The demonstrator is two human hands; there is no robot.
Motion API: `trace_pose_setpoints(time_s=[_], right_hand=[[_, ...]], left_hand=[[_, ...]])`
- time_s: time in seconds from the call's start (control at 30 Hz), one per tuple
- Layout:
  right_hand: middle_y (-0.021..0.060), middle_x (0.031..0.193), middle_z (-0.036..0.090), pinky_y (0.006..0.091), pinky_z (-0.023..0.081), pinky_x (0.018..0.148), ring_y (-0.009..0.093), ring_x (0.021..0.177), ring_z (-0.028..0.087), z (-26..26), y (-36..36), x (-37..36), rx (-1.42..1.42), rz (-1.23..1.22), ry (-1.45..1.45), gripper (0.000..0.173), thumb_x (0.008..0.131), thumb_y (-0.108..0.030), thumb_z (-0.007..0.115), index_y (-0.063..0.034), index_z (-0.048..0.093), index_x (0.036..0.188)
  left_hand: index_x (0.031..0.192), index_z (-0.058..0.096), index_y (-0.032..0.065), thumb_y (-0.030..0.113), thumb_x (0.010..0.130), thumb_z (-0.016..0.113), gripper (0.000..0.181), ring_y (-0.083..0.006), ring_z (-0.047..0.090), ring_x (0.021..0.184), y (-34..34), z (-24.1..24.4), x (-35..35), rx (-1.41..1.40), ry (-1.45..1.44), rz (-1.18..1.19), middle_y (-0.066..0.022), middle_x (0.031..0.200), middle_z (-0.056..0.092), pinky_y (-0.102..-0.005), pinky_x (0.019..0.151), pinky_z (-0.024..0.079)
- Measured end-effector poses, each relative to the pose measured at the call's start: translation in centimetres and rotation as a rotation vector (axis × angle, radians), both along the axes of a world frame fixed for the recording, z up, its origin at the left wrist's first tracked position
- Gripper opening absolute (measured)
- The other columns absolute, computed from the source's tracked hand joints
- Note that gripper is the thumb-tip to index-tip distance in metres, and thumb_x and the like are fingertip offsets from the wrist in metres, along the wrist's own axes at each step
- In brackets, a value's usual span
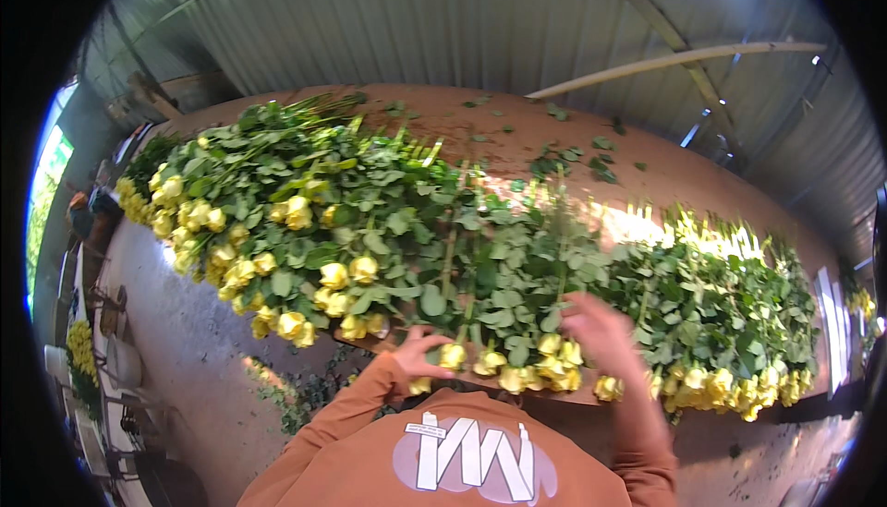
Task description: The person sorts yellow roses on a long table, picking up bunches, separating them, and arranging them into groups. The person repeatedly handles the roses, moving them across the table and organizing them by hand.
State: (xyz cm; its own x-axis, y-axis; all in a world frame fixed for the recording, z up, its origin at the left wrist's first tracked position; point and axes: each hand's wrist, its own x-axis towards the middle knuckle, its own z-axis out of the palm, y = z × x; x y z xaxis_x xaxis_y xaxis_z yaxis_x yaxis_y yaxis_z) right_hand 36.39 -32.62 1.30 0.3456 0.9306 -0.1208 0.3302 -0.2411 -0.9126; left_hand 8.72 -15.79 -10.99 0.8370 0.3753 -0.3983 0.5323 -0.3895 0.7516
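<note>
My left hand (417, 356) is at the table's near edge, its thumb and fingers spread around the head of a yellow rose (452, 356). Whether they press on the bloom cannot be made out. Motion blurs my right hand (597, 323), which is over the leafy stems to the right, its fingertips by one upright stem (563, 264); its grip is unclear. Between my hands lies a row of yellow roses (551, 367), heads toward me and stems pointing away. Another yellow rose (420, 386) shows below my left hand.
A large heap of yellow roses (298, 212) covers the table's left side. More roses (721, 382) lie aligned on the right. Loose leaves (603, 161) are scattered on the brown tabletop (457, 116), before a corrugated metal wall (416, 22). Cut foliage (298, 396) litters the floor.
</note>
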Motion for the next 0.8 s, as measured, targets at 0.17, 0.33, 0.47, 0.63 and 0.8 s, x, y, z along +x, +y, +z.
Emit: trace_pose_setpoints(time_s=[0.17, 0.33, 0.47, 0.63, 0.8], right_hand=[[0.0088, 0.086, 0.052, 0.0253, 0.042, 0.063, 0.015, 0.068, 0.051, -13.4, 9.8, -11.8, -0.091, -0.197, 0.832, 0.046, 0.073, -0.008, 0.053, 0.0008, 0.033, 0.113], [0.0028, 0.079, 0.049, 0.0196, 0.036, 0.049, 0.009, 0.058, 0.043, -6.1, 8.7, -12.0, 0.329, -0.433, 0.550, 0.049, 0.075, -0.003, 0.044, -0.0051, 0.030, 0.122], [0.0140, 0.104, 0.053, 0.0280, 0.043, 0.069, 0.020, 0.077, 0.053, -2.8, 3.8, -8.1, -0.073, -0.523, -0.167, 0.051, 0.078, -0.004, 0.038, -0.0049, 0.024, 0.127], [0.0233, 0.112, 0.038, 0.0380, 0.034, 0.084, 0.033, 0.102, 0.036, -4.6, 3.8, -9.9, -0.180, -0.374, -1.065, 0.045, 0.077, -0.015, 0.050, 0.0011, 0.036, 0.116], [0.0054, 0.089, 0.051, 0.0238, 0.043, 0.053, 0.011, 0.058, 0.049, -11.5, 9.3, -14.8, -0.018, -0.314, 1.135, 0.046, 0.081, -0.012, 0.047, -0.0095, 0.028, 0.123]], left_hand=[[0.118, 0.040, 0.0192, 0.032, 0.064, 0.068, 0.062, -0.0316, 0.022, 0.117, 1.0, 4.6, 0.0, -0.298, -0.204, 0.044, -0.0181, 0.122, 0.026, -0.0400, 0.089, 0.030], [0.127, 0.019, 0.0117, -0.001, 0.070, 0.056, 0.069, -0.0215, 0.015, 0.124, 4.5, -0.2, -5.1, -0.867, -0.604, 0.473, -0.0106, 0.131, 0.019, -0.0327, 0.089, 0.031], [0.129, 0.016, 0.0114, 0.005, 0.073, 0.056, 0.069, -0.0187, 0.016, 0.123, 4.5, -0.2, -3.7, -1.036, -0.655, 0.383, -0.0088, 0.133, 0.017, -0.0280, 0.079, 0.038], [0.126, 0.021, 0.0085, 0.012, 0.078, 0.053, 0.059, -0.0164, 0.040, 0.106, 2.9, 0.6, -0.4, -1.080, -0.644, 0.369, -0.0071, 0.128, 0.025, -0.0266, 0.078, 0.042], [0.100, 0.051, 0.0061, 0.028, 0.076, 0.053, 0.032, -0.0257, 0.050, 0.088, 5.5, 3.4, 1.4, 0.462, -0.485, 0.175, -0.0125, 0.084, 0.057, -0.0312, 0.076, 0.040]])
